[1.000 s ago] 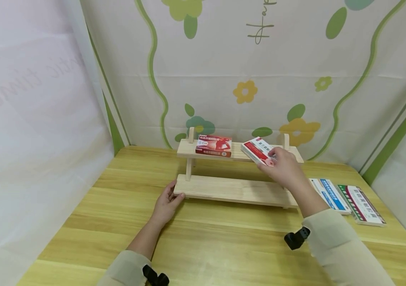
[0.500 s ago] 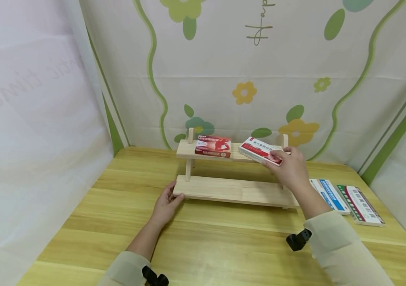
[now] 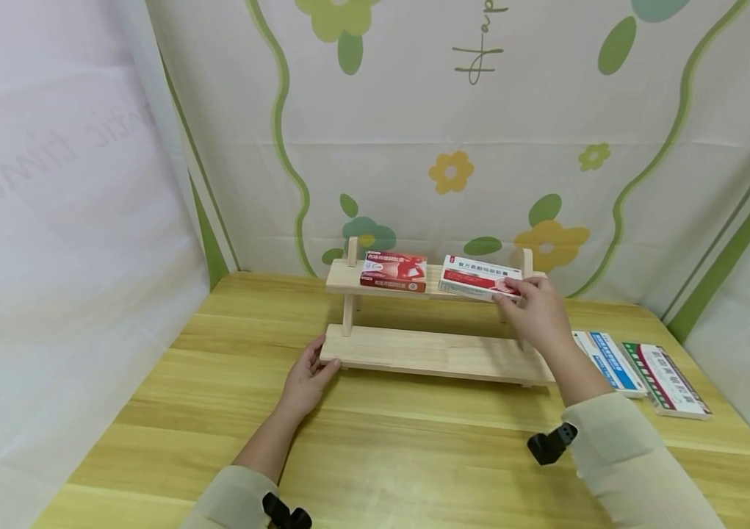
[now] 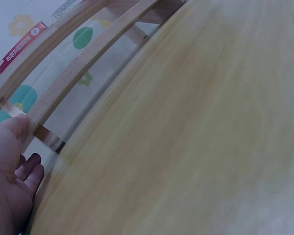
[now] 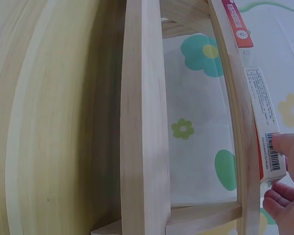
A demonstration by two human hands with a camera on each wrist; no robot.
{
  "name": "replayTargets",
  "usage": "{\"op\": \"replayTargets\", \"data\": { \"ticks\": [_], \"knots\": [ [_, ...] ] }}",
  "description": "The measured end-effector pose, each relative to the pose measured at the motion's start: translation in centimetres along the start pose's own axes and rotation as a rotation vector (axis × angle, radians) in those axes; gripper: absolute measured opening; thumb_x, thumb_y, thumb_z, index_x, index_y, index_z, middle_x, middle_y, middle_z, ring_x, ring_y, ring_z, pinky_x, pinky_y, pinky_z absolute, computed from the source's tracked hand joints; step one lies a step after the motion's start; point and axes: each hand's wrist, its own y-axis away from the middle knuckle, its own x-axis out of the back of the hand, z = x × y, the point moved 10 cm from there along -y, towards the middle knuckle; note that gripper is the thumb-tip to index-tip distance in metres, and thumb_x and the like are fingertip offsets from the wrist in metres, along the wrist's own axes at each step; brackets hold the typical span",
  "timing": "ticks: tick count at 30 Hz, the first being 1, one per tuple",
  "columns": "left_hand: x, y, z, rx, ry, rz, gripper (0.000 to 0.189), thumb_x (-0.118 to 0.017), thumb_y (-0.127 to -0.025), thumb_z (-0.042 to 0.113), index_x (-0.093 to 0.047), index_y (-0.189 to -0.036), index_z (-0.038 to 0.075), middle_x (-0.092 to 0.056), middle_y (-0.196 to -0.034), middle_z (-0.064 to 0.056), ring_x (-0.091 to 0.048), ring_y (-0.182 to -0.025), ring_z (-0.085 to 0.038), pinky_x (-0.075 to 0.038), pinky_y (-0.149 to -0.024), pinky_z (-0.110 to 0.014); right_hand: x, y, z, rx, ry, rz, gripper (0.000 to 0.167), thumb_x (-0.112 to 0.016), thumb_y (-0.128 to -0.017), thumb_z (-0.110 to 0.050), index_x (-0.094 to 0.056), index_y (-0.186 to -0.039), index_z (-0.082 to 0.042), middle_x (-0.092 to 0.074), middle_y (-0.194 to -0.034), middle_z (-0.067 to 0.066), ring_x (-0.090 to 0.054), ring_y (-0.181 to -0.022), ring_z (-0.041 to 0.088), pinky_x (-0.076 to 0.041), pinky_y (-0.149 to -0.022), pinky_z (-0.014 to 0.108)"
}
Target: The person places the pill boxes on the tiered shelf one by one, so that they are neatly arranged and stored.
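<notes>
In the head view my right hand (image 3: 536,314) pinches the right end of a white and red medicine box (image 3: 476,275) on the upper tier of a two-tier wooden rack (image 3: 427,353). The right wrist view shows this box (image 5: 263,112) along the tier's edge, thumb at its barcode end. My left hand (image 3: 305,382) holds the left end of the lower tier. In the left wrist view its thumb lies on the board's edge, with the other fingers below. A red medicine box (image 3: 393,271) lies on the upper tier, left of the white and red one.
On the wooden table (image 3: 401,455), right of the rack, lie a blue and white box (image 3: 609,362) and a green and white box (image 3: 668,380), partly side by side. A flowered cloth (image 3: 375,110) hangs behind the rack, and a white cloth (image 3: 57,257) hangs at the left.
My right hand has moved slightly right and turned the white and red box from slanted to nearly parallel with the upper tier. The left hand has stayed at the rack's end.
</notes>
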Motion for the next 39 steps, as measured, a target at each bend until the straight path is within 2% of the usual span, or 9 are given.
{"op": "replayTargets", "data": {
  "ticks": [6,10,19,24,28,34,39],
  "knots": [
    [0.0,0.0,0.1,0.001,0.007,0.004,0.064,-0.062,-0.097,0.015,-0.030,-0.152,0.006,-0.037,-0.156,-0.017,-0.036,-0.144,-0.031,-0.031,-0.119,-0.047,-0.2,-0.7,0.6,-0.023,-0.059,-0.008,0.051,-0.055,-0.100,-0.035,-0.054,-0.138,-0.001,-0.047,-0.143,0.026,-0.043,-0.130,0.045,-0.039,-0.105,0.059],
    [0.0,0.1,0.1,0.004,0.009,0.002,0.064,-0.062,-0.097,0.016,-0.030,-0.152,0.006,-0.037,-0.156,-0.017,-0.037,-0.144,-0.030,-0.032,-0.118,-0.047,-0.4,-1.1,0.9,-0.040,-0.115,-0.012,0.048,-0.056,-0.100,-0.031,-0.055,-0.137,0.000,-0.048,-0.144,0.024,-0.045,-0.129,0.041,-0.041,-0.106,0.057],
    [-0.2,0.2,0.1,-0.007,0.006,-0.014,0.065,-0.062,-0.098,0.017,-0.029,-0.152,0.005,-0.035,-0.156,-0.019,-0.035,-0.144,-0.033,-0.032,-0.118,-0.048,-0.6,-1.4,1.5,-0.089,-0.163,-0.019,0.049,-0.057,-0.100,-0.029,-0.052,-0.141,-0.003,-0.046,-0.146,0.025,-0.046,-0.127,0.039,-0.044,-0.105,0.054],
    [-0.1,0.2,0.2,-0.002,0.013,-0.014,0.066,-0.062,-0.098,0.017,-0.028,-0.153,0.005,-0.034,-0.157,-0.018,-0.034,-0.145,-0.032,-0.031,-0.118,-0.048,-0.4,-1.1,1.8,-0.108,-0.211,-0.016,0.055,-0.057,-0.099,-0.033,-0.047,-0.144,-0.003,-0.043,-0.148,0.025,-0.048,-0.131,0.039,-0.045,-0.108,0.051],
    [-0.2,0.2,0.2,-0.006,0.012,-0.012,0.065,-0.062,-0.098,0.017,-0.029,-0.152,0.005,-0.035,-0.156,-0.018,-0.035,-0.144,-0.032,-0.031,-0.118,-0.048,0.0,-0.4,2.4,-0.123,-0.273,-0.018,0.064,-0.058,-0.098,-0.039,-0.041,-0.148,-0.002,-0.037,-0.152,0.028,-0.041,-0.138,0.043,-0.041,-0.111,0.051],
    [-0.1,0.2,0.1,-0.002,0.018,-0.009,0.065,-0.062,-0.097,0.017,-0.029,-0.152,0.005,-0.036,-0.156,-0.018,-0.037,-0.143,-0.032,-0.033,-0.118,-0.047,0.9,0.7,4.0,-0.146,-0.256,-0.012,0.074,-0.057,-0.096,-0.049,-0.035,-0.151,-0.005,-0.030,-0.154,0.030,-0.036,-0.139,0.048,-0.038,-0.111,0.057],
    [-0.1,0.1,0.2,-0.002,0.023,-0.009,0.065,-0.062,-0.097,0.016,-0.029,-0.152,0.005,-0.036,-0.156,-0.017,-0.037,-0.143,-0.031,-0.033,-0.118,-0.047,2.0,1.9,6.3,-0.171,-0.199,0.022,0.076,-0.053,-0.096,-0.052,-0.032,-0.152,-0.006,-0.030,-0.154,0.030,-0.034,-0.137,0.052,-0.036,-0.109,0.064]
  ]
}}
